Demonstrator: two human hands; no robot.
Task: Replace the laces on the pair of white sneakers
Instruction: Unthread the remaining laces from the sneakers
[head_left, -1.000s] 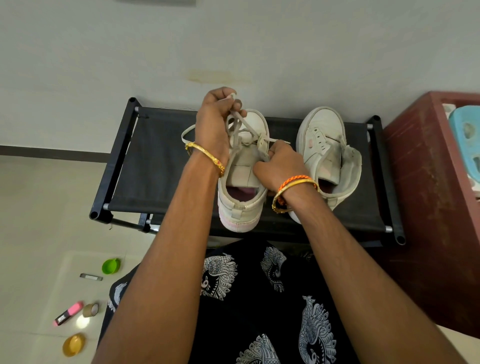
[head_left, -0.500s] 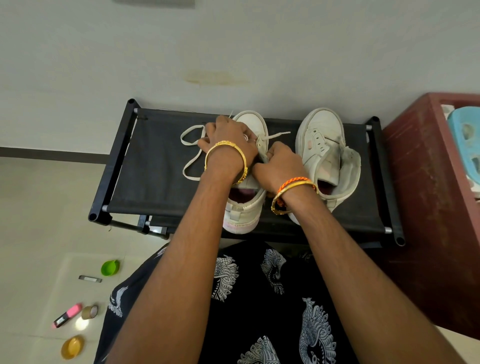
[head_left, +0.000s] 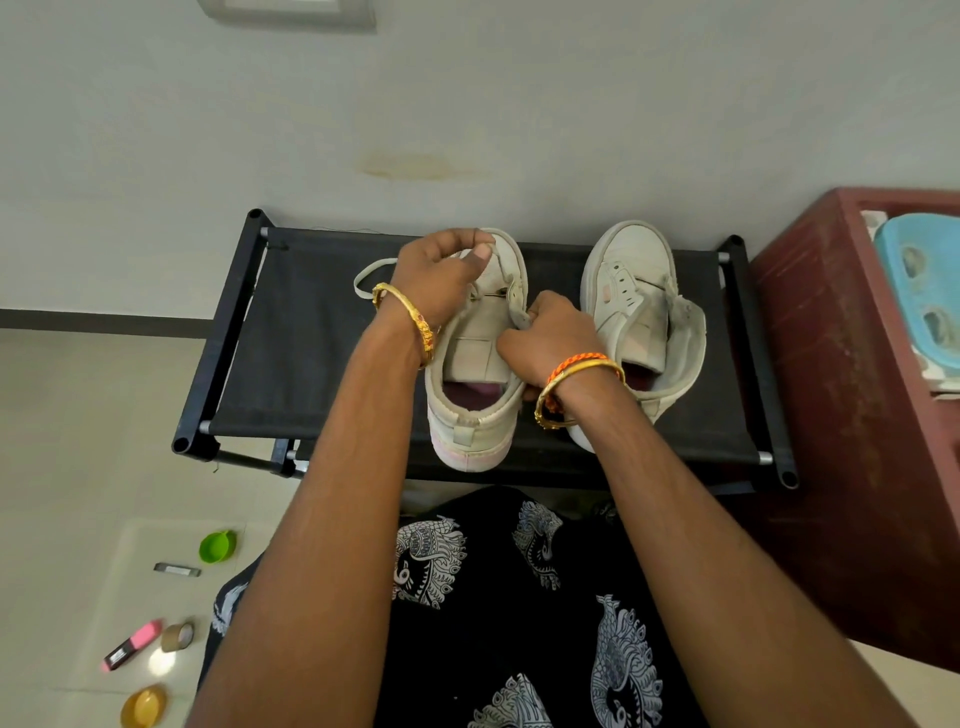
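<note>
Two white high-top sneakers stand side by side on a black fabric rack (head_left: 249, 343), toes toward the wall. My left hand (head_left: 441, 278) curls over the toe end of the left sneaker (head_left: 475, 415), thumb pressed to forefinger. A loop of white lace (head_left: 366, 275) trails out to the left from under that hand. My right hand (head_left: 550, 340) pinches the right eyelet flap of the same shoe beside its tongue. The right sneaker (head_left: 631, 280) sits untouched, its eyelets bare and its collar folded open.
A dark red cabinet (head_left: 831, 364) stands close on the right with a light blue plastic item (head_left: 919, 275) on top. On the floor at lower left lie a green lid (head_left: 217, 546), a pink marker (head_left: 132, 644), a tape roll (head_left: 177, 636) and a yellow lid (head_left: 144, 706).
My left hand came down from pulling the lace up high and moved forward to the toe. The lace no longer crosses over the tongue. My right hand stayed on the eyelet flap.
</note>
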